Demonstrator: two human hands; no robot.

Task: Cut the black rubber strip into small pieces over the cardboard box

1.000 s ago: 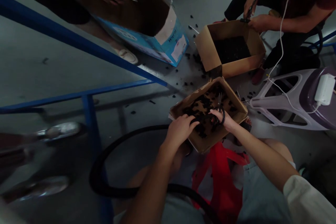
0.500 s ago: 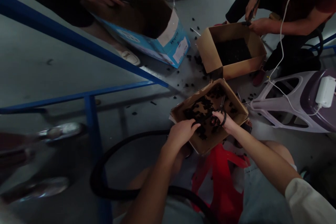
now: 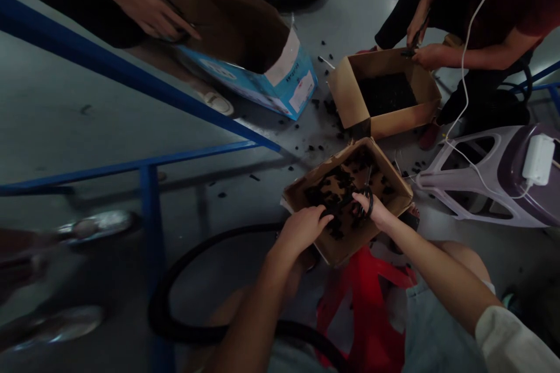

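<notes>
A shallow cardboard box (image 3: pixel 396 183) holding several small black pieces sits on the floor in front of me. My right hand (image 3: pixel 377 211) is inside it, fingers through the handles of black scissors (image 3: pixel 366 193) whose blades point away from me. My left hand (image 3: pixel 304 227) reaches over the box's near edge and pinches a thin black strip (image 3: pixel 339 205) that runs toward the scissors. A thick black hose (image 3: pixel 175 280) loops on the floor under my left arm.
A second cardboard box (image 3: pixel 350 90) of black pieces stands beyond, with another person's hands (image 3: pixel 422 49) at its far rim. A blue-and-white carton (image 3: pixel 280 78) with a person's hand on it lies upper left. Blue metal rails (image 3: pixel 144 157) cross the left. A white-purple appliance (image 3: pixel 494 178) lies right. Red plastic bag (image 3: pixel 371 309) below.
My hands and the box sit slightly lower in the frame as the view tilts. The person's hand on the blue carton has shifted left. Otherwise nothing has visibly changed.
</notes>
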